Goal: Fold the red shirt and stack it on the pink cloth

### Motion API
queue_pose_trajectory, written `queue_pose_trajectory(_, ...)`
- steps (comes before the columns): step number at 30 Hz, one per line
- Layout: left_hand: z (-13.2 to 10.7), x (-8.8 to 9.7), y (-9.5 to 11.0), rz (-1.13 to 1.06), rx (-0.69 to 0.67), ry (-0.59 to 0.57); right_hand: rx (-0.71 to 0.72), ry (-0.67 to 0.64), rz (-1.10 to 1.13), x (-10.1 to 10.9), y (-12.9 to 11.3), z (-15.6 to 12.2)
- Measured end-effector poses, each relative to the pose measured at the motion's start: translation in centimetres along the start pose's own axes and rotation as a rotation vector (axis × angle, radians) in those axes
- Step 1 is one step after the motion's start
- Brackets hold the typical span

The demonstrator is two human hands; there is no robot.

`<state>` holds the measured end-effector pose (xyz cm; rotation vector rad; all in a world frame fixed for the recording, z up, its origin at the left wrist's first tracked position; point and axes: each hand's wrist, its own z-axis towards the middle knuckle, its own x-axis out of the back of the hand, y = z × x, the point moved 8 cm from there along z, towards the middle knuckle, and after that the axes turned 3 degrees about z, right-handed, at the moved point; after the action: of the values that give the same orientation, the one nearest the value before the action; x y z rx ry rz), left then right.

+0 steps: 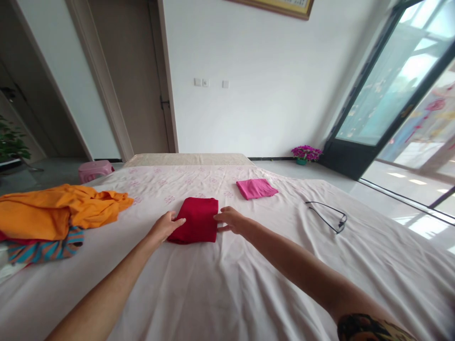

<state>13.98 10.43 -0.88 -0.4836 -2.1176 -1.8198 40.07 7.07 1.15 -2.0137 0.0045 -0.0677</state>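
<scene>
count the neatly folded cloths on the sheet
2: red cloth between the left hand and right hand; pink cloth beyond the right hand. The orange heap may hide others.

Bare left hand (166, 226), bare right hand (231, 219), uncovered forearms (284, 259), black right sleeve (369, 327) with tan patterning

left grip (165, 227): thumb (179, 221) extended | right grip (232, 220): fingers (223, 217) parted | arms (287, 265): stretched forward
</scene>
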Motion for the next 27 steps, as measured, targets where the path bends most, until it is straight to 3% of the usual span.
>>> queue_pose_trajectory(5,0.3,-1.3,0.5,-0.015,0.019,-0.095,-0.065,-0.004,0.003,-1.1,0.0,0.9)
queue_pose_trajectory(15,0.0,-0.9,0.3,-0.032,0.055,-0.104,-0.062,-0.071,-0.098,-1.6,-0.8,1.4)
queue_pose_trajectory(27,-1.8,-0.7,0.3,-0.098,0.071,-0.118,-0.138,-0.001,-0.111,-2.1,-0.5,1.2)
